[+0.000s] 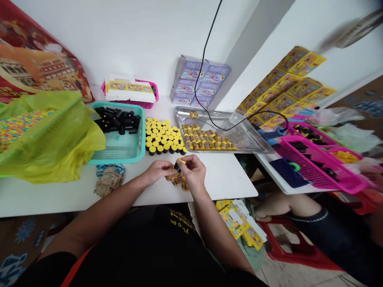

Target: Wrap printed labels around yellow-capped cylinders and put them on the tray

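Observation:
My right hand (194,170) is closed around a small black canister with a yellow cap (180,161), held tilted just above the white table's front part. Fingers of my left hand (158,171) pinch a printed yellow wrapper (171,176) at the canister's lower side. I cannot tell how far the wrapper goes round it. More printed wrappers (184,185) lie beneath my hands, partly hidden by them. Beyond them, several yellow-capped black canisters (163,137) stand in close rows. On the metal tray (245,137) lie several canisters in printed yellow wrappers (206,139).
A teal basket (125,147) holds loose black canisters; a yellow bag of colourful beads (26,123) lies left. Crumpled cloth (110,180) sits at the front. A black cable (205,48) hangs over the tray. Pink baskets (311,167) and another person's leg (290,205) are at right.

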`<state>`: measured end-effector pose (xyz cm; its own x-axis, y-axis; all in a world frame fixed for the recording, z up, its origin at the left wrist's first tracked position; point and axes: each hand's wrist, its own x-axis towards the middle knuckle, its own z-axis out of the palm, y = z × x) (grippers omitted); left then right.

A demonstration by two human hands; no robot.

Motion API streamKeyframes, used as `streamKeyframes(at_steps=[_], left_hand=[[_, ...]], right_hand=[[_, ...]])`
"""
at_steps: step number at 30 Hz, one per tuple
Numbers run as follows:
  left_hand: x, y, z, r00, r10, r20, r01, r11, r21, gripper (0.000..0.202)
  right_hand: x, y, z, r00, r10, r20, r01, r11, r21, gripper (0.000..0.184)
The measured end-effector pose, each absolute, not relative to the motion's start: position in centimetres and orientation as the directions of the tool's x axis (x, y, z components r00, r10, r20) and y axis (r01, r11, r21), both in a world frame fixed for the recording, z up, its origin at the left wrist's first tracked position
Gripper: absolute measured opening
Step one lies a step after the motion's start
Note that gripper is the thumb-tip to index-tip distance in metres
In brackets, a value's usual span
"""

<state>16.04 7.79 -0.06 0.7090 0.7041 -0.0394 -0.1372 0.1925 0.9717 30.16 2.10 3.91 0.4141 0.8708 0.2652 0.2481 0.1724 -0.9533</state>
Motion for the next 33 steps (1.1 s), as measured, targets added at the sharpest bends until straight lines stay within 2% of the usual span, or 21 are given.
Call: streamKeyframes(at_steps=[3,7,9,14,19,25,29,33], left_hand=[[16.1,7.6,0.0,0.691,0.721,-0.052,-0.187,0.248,0.950,0.043],[16.4,7.3,-0.2,0.688,0.722,-0.072,-0.269,0.346,0.899,0.044],[16.4,7.2,-0.4,0.709,0.700,-0.086,-0.285,0.395,0.873,0.046],[16.5,7.1,-0.7,0.752,0.643,-0.149,-0.271,0.507,0.818,0.047],[16.5,6.8,-0.4,0.753,0.643,-0.137,-0.352,0.571,0.742,0.044],[16.7,6.4,-0.2,0.779,0.613,-0.132,-0.366,0.616,0.697,0.039],[16.8,6.3,-0.4,0.770,0.624,-0.131,-0.340,0.575,0.744,0.039],[16.7,6.5,-0.4,0.772,0.630,-0.090,-0.369,0.558,0.744,0.041]], right_hand=[[30.1,1.9,4.0,0.399,0.869,0.294,0.265,0.198,-0.944,0.027],[30.3,1.6,4.1,0.336,0.843,0.420,0.392,0.280,-0.876,0.021],[30.3,1.6,4.1,0.328,0.839,0.433,0.422,0.280,-0.862,0.021],[29.7,1.8,4.4,0.429,0.868,0.249,0.216,0.169,-0.962,0.025],[29.3,1.7,3.8,0.456,0.855,0.246,0.202,0.169,-0.965,0.027],[29.3,1.7,1.9,0.523,0.827,0.208,0.063,0.206,-0.977,0.030],[29.0,1.6,2.0,0.587,0.758,0.285,0.152,0.242,-0.958,0.030],[28.9,1.5,2.2,0.526,0.761,0.380,0.250,0.289,-0.924,0.029]])
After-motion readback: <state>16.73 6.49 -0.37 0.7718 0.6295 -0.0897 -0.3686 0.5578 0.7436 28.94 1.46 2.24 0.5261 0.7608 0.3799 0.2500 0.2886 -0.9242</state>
